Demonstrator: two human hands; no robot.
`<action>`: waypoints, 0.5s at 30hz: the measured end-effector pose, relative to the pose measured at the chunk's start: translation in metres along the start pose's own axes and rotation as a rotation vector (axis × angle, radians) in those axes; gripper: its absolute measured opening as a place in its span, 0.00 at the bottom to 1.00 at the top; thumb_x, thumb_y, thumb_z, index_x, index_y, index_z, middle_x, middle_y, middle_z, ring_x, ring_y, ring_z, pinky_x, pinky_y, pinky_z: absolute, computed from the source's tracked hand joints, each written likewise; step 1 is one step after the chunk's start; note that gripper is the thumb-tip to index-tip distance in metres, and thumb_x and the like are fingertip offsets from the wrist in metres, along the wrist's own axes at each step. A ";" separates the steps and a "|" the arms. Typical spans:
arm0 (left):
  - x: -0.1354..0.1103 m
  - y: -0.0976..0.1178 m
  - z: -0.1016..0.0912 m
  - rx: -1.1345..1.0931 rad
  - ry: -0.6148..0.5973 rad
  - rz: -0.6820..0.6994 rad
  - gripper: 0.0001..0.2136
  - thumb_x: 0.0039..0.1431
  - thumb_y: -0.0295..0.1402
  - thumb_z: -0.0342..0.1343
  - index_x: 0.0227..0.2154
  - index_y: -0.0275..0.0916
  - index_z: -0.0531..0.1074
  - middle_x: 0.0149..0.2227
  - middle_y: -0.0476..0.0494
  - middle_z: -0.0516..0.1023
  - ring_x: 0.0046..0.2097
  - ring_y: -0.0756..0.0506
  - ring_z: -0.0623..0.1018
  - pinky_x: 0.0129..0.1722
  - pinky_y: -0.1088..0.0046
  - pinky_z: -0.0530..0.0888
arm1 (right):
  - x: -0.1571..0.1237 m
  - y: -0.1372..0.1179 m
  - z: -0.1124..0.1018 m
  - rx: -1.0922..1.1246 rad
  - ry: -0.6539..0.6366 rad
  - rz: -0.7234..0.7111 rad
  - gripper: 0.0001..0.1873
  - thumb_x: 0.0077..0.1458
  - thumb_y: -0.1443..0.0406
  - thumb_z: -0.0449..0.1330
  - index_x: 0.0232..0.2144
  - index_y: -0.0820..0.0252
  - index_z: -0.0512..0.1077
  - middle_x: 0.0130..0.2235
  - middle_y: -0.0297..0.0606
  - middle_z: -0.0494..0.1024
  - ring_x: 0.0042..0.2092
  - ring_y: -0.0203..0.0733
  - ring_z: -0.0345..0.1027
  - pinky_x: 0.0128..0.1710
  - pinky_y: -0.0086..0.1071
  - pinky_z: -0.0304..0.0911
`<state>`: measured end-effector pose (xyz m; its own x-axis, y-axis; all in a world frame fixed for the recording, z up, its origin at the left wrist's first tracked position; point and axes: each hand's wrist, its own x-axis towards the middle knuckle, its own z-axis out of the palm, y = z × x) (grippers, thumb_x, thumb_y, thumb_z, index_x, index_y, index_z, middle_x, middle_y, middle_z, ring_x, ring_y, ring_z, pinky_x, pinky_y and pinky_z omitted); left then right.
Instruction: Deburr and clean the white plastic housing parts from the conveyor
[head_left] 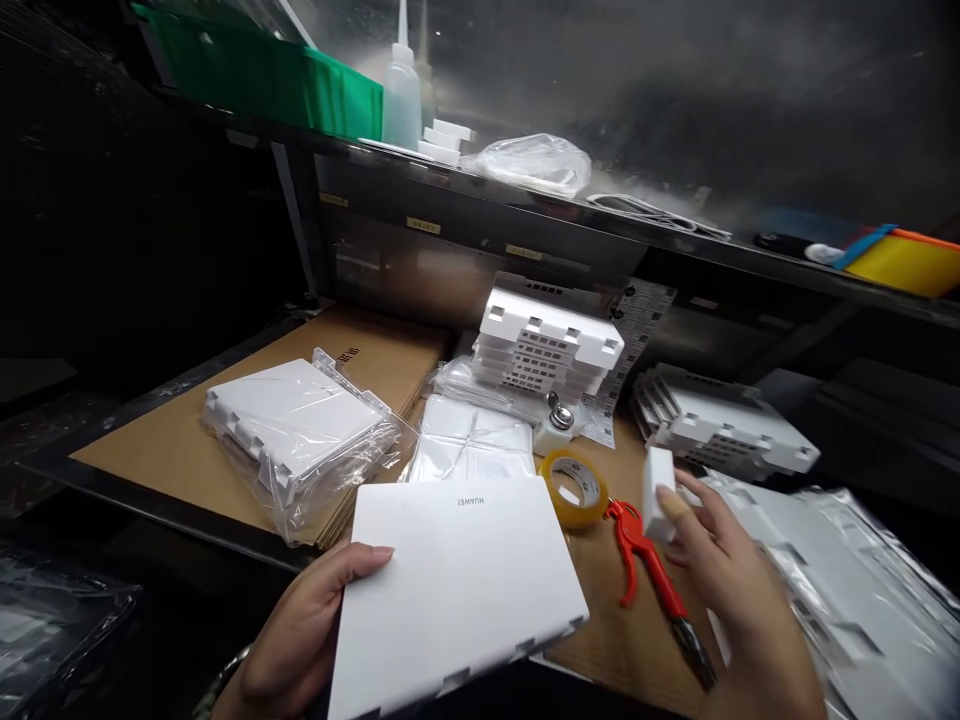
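My left hand (pixel 307 620) grips the left edge of a flat white plastic cover (pixel 465 580) printed HUAWEI, its thumb lying on the top face. The lettering appears upside down from here. Between the thumb and fingers of my right hand (pixel 720 560) is a small white block (pixel 659 490), held upright to the right of the cover. A red-handled tool (pixel 651 560) with a dark tip lies on the brown surface beside my right hand. Next to it is a roll of yellowish tape (pixel 574 488). Behind the cover lie clear plastic bags (pixel 472 440).
A bagged white cover (pixel 300 420) rests on stacked cardboard (pixel 165 430) at left. Stacks of white covers stand at the back (pixel 551 330) and right (pixel 735 420). A pump-top bottle (pixel 556 430) is near the tape. The shelf above holds a green bin (pixel 277 85) and a squeeze bottle (pixel 403 100).
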<state>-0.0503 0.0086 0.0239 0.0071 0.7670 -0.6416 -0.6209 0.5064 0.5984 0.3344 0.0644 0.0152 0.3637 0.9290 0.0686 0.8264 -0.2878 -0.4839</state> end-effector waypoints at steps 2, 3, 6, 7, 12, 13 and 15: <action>-0.008 -0.001 0.005 0.048 -0.013 0.021 0.03 0.54 0.28 0.69 0.28 0.33 0.82 0.27 0.42 0.84 0.29 0.43 0.82 0.30 0.73 0.77 | -0.049 -0.030 -0.003 0.179 0.026 -0.371 0.30 0.67 0.49 0.54 0.68 0.38 0.60 0.60 0.42 0.74 0.57 0.53 0.74 0.51 0.42 0.75; -0.012 -0.001 0.008 0.065 -0.038 0.016 0.04 0.54 0.30 0.70 0.31 0.34 0.83 0.28 0.42 0.85 0.30 0.43 0.83 0.29 0.73 0.77 | -0.067 -0.049 -0.002 0.203 0.007 -0.587 0.28 0.67 0.53 0.57 0.68 0.37 0.62 0.63 0.42 0.71 0.61 0.55 0.70 0.57 0.46 0.72; -0.024 -0.004 0.013 0.106 -0.144 -0.060 0.21 0.54 0.44 0.71 0.46 0.35 0.82 0.35 0.38 0.87 0.36 0.37 0.85 0.27 0.71 0.78 | -0.094 -0.098 0.006 0.150 -0.041 -1.015 0.25 0.68 0.59 0.59 0.65 0.37 0.67 0.61 0.45 0.69 0.63 0.56 0.65 0.60 0.52 0.68; -0.027 -0.005 0.013 0.130 -0.171 -0.081 0.27 0.53 0.48 0.71 0.51 0.35 0.80 0.38 0.36 0.87 0.39 0.35 0.86 0.28 0.69 0.79 | -0.097 -0.108 0.010 0.135 -0.067 -1.070 0.24 0.68 0.60 0.59 0.64 0.38 0.69 0.60 0.45 0.69 0.62 0.55 0.65 0.60 0.52 0.68; -0.034 -0.010 0.011 0.224 -0.241 -0.076 0.42 0.50 0.54 0.71 0.63 0.34 0.71 0.48 0.34 0.86 0.54 0.30 0.82 0.50 0.62 0.80 | -0.093 -0.115 0.017 0.182 -0.126 -1.104 0.24 0.69 0.62 0.58 0.64 0.39 0.68 0.63 0.46 0.65 0.65 0.52 0.62 0.62 0.50 0.66; -0.035 -0.009 0.010 0.238 -0.241 -0.068 0.42 0.49 0.54 0.71 0.63 0.34 0.71 0.49 0.34 0.86 0.55 0.30 0.82 0.51 0.61 0.79 | -0.091 -0.111 0.016 0.186 -0.131 -1.115 0.24 0.69 0.63 0.58 0.65 0.38 0.68 0.64 0.46 0.64 0.65 0.52 0.62 0.62 0.51 0.66; -0.038 -0.007 0.011 0.262 -0.212 -0.066 0.43 0.50 0.54 0.71 0.64 0.34 0.70 0.50 0.33 0.85 0.54 0.29 0.82 0.49 0.61 0.80 | -0.089 -0.105 0.012 0.177 -0.140 -1.131 0.25 0.69 0.63 0.59 0.64 0.37 0.68 0.63 0.46 0.65 0.64 0.52 0.62 0.62 0.52 0.65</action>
<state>-0.0376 -0.0196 0.0497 0.2202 0.7802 -0.5855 -0.3918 0.6204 0.6794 0.2104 0.0148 0.0497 -0.6067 0.6557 0.4493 0.5733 0.7525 -0.3242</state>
